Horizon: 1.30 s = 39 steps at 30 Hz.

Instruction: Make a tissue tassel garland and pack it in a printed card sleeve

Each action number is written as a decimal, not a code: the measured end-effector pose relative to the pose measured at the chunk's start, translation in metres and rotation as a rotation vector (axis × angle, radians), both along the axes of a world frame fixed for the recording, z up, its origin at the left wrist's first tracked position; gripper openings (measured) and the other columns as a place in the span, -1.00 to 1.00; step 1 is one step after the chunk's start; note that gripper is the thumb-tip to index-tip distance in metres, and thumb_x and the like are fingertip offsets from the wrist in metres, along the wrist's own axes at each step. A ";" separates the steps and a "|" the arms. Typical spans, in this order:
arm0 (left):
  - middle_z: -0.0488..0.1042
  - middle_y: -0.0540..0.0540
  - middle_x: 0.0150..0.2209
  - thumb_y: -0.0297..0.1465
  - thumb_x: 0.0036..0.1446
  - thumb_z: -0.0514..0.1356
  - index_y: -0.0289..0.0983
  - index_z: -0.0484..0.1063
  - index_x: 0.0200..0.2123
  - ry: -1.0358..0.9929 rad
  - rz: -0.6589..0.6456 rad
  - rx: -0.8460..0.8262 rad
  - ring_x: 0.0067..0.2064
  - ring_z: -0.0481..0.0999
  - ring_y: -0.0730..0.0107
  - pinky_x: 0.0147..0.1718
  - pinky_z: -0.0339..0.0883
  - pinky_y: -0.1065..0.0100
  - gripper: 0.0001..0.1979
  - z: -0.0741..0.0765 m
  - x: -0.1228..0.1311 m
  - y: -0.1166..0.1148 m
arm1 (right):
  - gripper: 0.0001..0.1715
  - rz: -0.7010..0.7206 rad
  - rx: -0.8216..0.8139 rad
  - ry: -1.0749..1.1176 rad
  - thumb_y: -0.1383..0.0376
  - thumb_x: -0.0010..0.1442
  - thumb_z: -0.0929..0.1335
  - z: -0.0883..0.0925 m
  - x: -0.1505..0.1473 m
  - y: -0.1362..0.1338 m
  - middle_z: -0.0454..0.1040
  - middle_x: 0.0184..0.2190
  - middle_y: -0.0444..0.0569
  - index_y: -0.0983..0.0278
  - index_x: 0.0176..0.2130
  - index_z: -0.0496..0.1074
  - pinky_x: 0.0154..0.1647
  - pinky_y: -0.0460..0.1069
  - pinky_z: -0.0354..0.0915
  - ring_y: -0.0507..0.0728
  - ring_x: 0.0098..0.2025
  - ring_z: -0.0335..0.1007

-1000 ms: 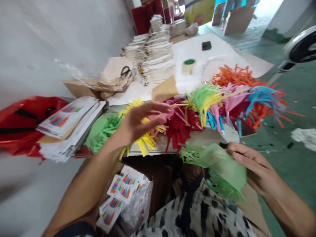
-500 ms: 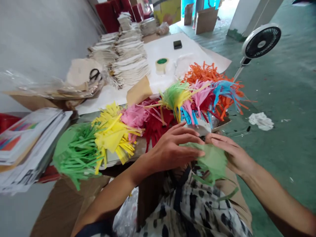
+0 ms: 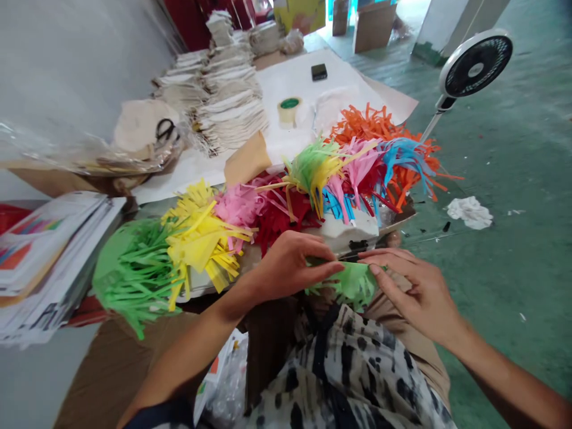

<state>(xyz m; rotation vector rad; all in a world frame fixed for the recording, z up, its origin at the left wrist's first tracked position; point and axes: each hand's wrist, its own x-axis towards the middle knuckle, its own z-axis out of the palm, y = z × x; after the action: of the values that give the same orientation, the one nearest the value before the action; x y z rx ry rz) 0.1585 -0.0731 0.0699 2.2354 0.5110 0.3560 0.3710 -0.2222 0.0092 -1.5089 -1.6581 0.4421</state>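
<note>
The green tissue paper (image 3: 356, 284) is held over the person's lap, just off the near edge of the table (image 3: 344, 237). Its long axis runs left to right between the hands, with a fairly straight edge on the far side; the cut strips point towards the near side and the left.

The left hand (image 3: 297, 262) is partly closed, thumb and fingers pinching the left end of the tissue. The right hand (image 3: 409, 289) has its fingers stretched to the left and close together, with the thumb against the right end of the tissue; how firmly it grips, I cannot tell.

Along the near side of the table lie fringed tissue tassels: green (image 3: 134, 268) at the left, then yellow (image 3: 199, 235), pink (image 3: 239, 208) and dark red (image 3: 286, 217), with orange (image 3: 369, 125) and blue (image 3: 404, 155) at the right. Farther back, a roll of tape (image 3: 288, 113) stands on white paper (image 3: 292, 77), right of tall off-white stacks (image 3: 232, 113). Black-handled scissors (image 3: 165, 129) lie left of these. Printed sheets (image 3: 53, 256) are piled at the near left. A fan (image 3: 476, 65) stands at the right, above a green floor (image 3: 513, 161).
</note>
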 end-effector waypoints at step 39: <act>0.59 -0.12 -0.32 -0.44 0.27 0.19 -0.28 0.61 -0.28 0.382 0.277 0.200 -0.25 0.55 0.23 -0.25 0.37 0.29 -0.83 -0.035 -0.013 0.051 | -0.56 -0.021 -0.500 -0.021 -0.05 0.34 0.34 -0.006 0.033 0.064 0.29 -0.64 -0.18 0.20 -0.40 0.39 -0.45 -0.02 0.15 0.08 -0.57 0.26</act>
<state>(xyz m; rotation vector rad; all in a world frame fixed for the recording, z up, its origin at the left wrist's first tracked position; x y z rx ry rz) 0.1451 -0.0224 0.0353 2.4421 1.0341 0.1199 0.4039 -0.1584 0.0029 -1.8891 -1.6190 0.8806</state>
